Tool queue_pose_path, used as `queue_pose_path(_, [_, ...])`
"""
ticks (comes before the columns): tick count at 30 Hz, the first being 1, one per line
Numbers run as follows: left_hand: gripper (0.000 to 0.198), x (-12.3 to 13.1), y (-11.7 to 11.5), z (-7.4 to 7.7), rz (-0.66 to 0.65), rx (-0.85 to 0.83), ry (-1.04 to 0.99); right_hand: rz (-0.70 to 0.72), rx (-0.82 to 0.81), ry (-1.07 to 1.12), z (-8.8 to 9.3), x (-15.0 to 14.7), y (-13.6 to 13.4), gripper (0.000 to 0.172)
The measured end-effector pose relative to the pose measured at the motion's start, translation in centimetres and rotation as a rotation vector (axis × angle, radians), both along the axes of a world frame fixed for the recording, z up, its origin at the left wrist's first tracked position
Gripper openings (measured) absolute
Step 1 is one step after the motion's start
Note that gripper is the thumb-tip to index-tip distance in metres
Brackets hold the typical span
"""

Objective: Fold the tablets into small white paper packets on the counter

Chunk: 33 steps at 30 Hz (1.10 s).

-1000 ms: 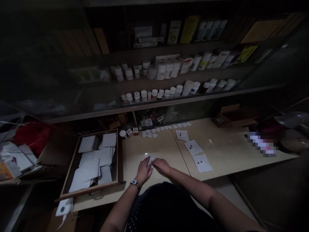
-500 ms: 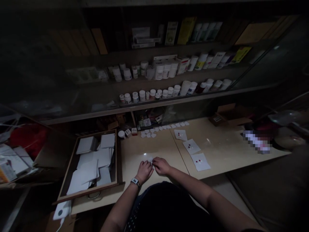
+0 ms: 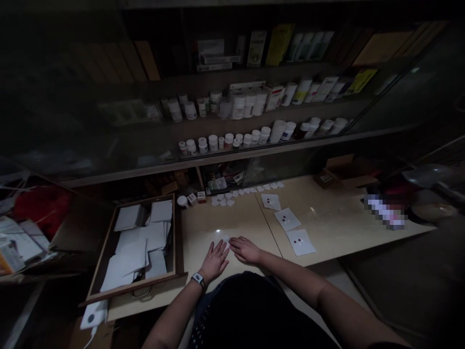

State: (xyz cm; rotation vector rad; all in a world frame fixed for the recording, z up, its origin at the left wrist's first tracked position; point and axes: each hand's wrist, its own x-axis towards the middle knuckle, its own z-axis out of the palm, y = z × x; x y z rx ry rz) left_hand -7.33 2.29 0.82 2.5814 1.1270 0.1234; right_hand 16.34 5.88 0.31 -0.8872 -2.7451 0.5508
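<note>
My left hand [image 3: 215,261] and right hand [image 3: 245,250] lie open, gripping nothing, on the pale counter [image 3: 254,228], with the small white paper [image 3: 225,241] between them, nearer my left fingertips, its long axis too small to tell.

This is a small medicine shop: long glass shelves [image 3: 232,153] hold rows of white plastic pill bottles [image 3: 213,143] and bright paper boxes [image 3: 279,44].

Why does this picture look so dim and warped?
In the head view, the medicine bottles sit in dim light, the counter bows as if seen through a wide lens, a small glare spot shines on it, and a pixelated patch blurs something at right.
</note>
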Motion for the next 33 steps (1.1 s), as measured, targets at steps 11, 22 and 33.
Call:
queue_pose_path(11, [0.040,-0.3,1.2,1.6,-0.028,-0.017,-0.042,0.099,0.038,-0.049,2.4,-0.3,1.1,0.030])
queue_pose_path(22, [0.024,4.3,1.7,1.3,0.079,0.106,0.095,-0.123,-0.027,-0.042,1.5,-2.1,1.0,0.021])
queue_pose_path(33, [0.019,4.6,2.6,3.6,0.361,-0.083,-0.013,-0.276,-0.042,-0.083,0.7,-3.6,0.6,0.021])
